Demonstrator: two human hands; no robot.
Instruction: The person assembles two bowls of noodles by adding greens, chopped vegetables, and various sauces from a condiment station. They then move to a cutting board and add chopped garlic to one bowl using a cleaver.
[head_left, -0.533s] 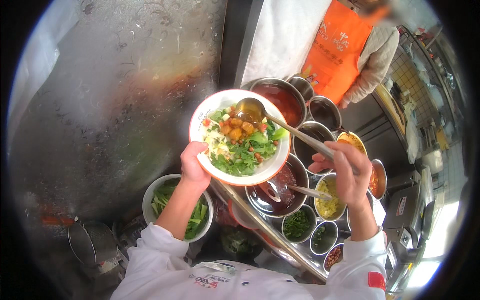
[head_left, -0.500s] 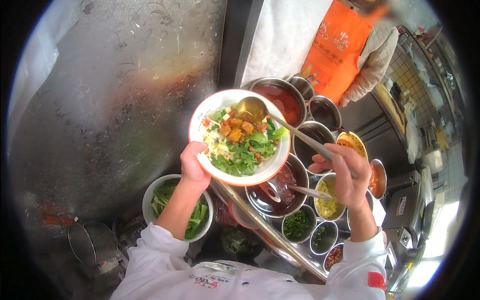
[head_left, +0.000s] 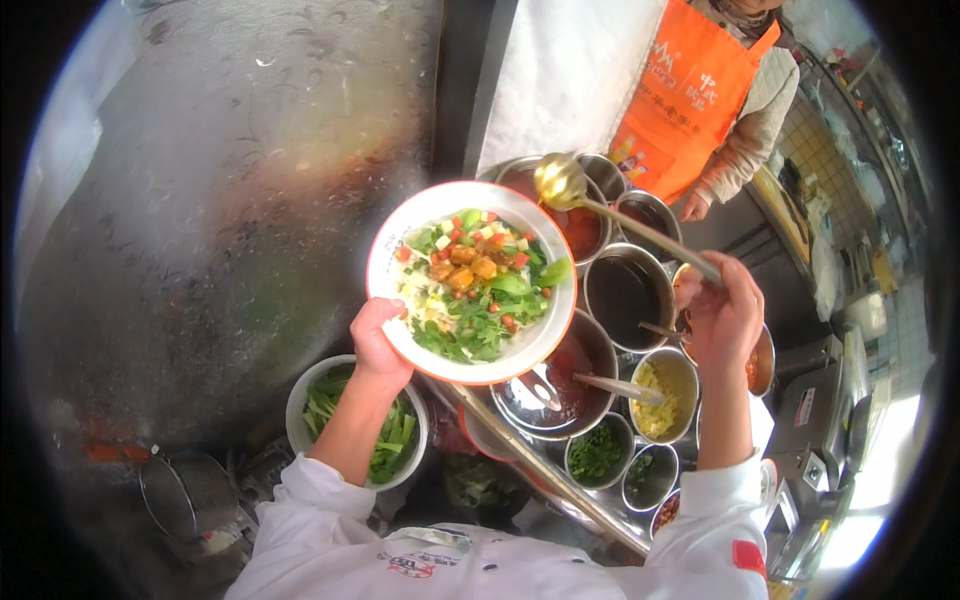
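Ladle [head_left: 560, 182] moved off bowl [head_left: 538, 325], R hand [head_left: 725, 315] curled rnd handle [head_left: 645, 231].

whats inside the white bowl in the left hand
In the white bowl are leafy greens, golden-brown cubes, red diced pieces and pale bits. What lies beneath them is covered, so it cannot be seen.

Stained grey patterned surface [head_left: 230, 200] at left, beige tiled wall [head_left: 803, 145] at right, bright light [head_left: 872, 480] lower right
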